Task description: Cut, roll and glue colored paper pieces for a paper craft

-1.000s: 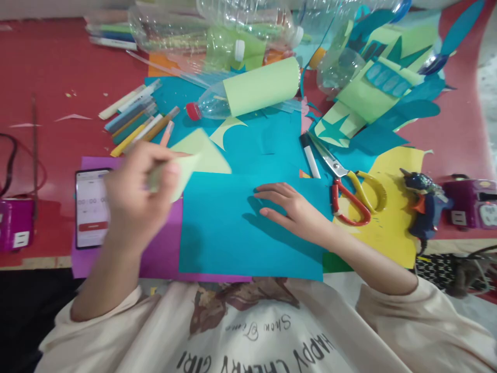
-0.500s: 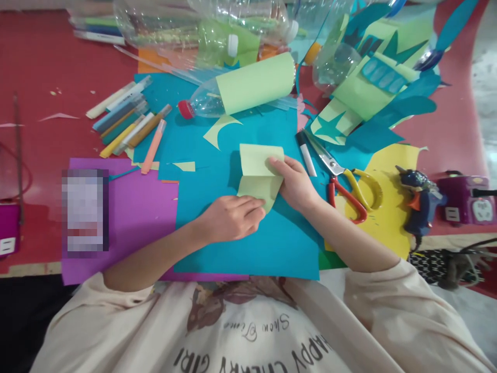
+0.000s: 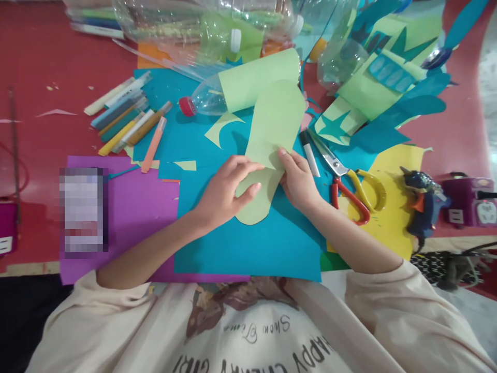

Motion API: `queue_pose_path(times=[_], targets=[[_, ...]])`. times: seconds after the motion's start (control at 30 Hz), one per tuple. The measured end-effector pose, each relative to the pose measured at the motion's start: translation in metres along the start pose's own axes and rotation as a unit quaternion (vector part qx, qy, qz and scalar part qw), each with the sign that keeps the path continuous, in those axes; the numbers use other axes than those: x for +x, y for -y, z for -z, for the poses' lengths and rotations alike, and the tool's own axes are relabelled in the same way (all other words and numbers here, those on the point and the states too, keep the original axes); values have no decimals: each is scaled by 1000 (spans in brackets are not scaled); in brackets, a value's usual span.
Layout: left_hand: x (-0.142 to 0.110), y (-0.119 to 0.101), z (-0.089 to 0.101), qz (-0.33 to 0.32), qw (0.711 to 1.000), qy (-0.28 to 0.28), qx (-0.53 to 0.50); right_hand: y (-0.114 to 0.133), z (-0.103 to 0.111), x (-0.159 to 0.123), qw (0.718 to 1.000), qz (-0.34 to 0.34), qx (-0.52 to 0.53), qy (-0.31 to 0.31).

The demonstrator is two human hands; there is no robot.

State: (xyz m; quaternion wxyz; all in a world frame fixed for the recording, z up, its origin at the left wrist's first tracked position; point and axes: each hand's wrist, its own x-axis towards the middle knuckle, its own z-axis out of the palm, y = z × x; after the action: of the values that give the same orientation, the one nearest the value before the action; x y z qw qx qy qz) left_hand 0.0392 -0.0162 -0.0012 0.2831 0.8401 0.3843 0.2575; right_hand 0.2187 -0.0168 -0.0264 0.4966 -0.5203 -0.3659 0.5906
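Note:
A light green paper strip with rounded ends and a crease across it is unfolded over the blue sheet. My right hand pinches its right edge near the crease, thumb on top. On the other side, my left hand is open, thumb and forefinger apart over the strip's left edge, with the forefinger tip by the crease. The strip's far end overlaps a plastic bottle with a red cap and a green paper wrap. Scissors with red and yellow handles lie right of my right hand, beside a black-capped marker.
Several markers lie at the left, above a purple sheet bearing a blurred rectangular object. Clear bottles stretch across the back. A green-and-blue paper craft, a glue gun and a purple power box are at the right.
The green paper strip has gone from folded to spread out, its far end now reaching the bottle. My left hand has moved up and its fingers have come apart; the right still pinches the strip.

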Motion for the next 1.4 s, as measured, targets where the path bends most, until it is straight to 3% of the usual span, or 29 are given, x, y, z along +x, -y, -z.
queue_pose_path(times=[0.1, 0.2, 0.27, 0.33, 0.4, 0.47, 0.53, 0.67, 0.8, 1.0, 1.07, 1.17, 1.3, 1.4], targets=[[2, 1, -11, 55, 996, 30, -67, 4, -5, 2, 999, -5, 12, 52], [1, 7, -20, 103, 978, -2, -180, 3, -5, 1, 996, 22, -6, 83], [1, 12, -23, 128, 948, -30, -289, 1, -4, -2, 991, 81, -60, 89], [2, 17, -24, 137, 913, -57, -381, -1, -2, -6, 967, 168, -162, 98], [4, 20, -25, 145, 886, -66, -436, -2, -1, -11, 923, 241, -280, 104], [5, 20, -25, 165, 867, -62, -467, -2, 0, -14, 883, 272, -368, 105], [6, 18, -24, 195, 852, -59, -482, -3, 1, -16, 864, 272, -411, 101], [7, 19, -21, 230, 843, -109, -473, -1, 6, -15, 891, 230, -387, 58], [6, 27, -21, 215, 850, -133, -463, 1, 9, -11, 933, 185, -300, 76], [2, 33, -18, 137, 910, -127, -369, -1, 9, -9, 967, 166, -180, 71], [1, 34, -15, 103, 931, -140, -320, -1, 9, -9, 972, 149, -162, 76], [0, 34, -12, 95, 944, -113, -296, -2, 10, -9, 975, 131, -153, 92], [1, 28, -11, 146, 925, -89, -339, -1, 9, -11, 972, 131, -161, 114], [2, 21, -8, 163, 916, -97, -354, 10, 13, -19, 956, 146, -221, 123]])
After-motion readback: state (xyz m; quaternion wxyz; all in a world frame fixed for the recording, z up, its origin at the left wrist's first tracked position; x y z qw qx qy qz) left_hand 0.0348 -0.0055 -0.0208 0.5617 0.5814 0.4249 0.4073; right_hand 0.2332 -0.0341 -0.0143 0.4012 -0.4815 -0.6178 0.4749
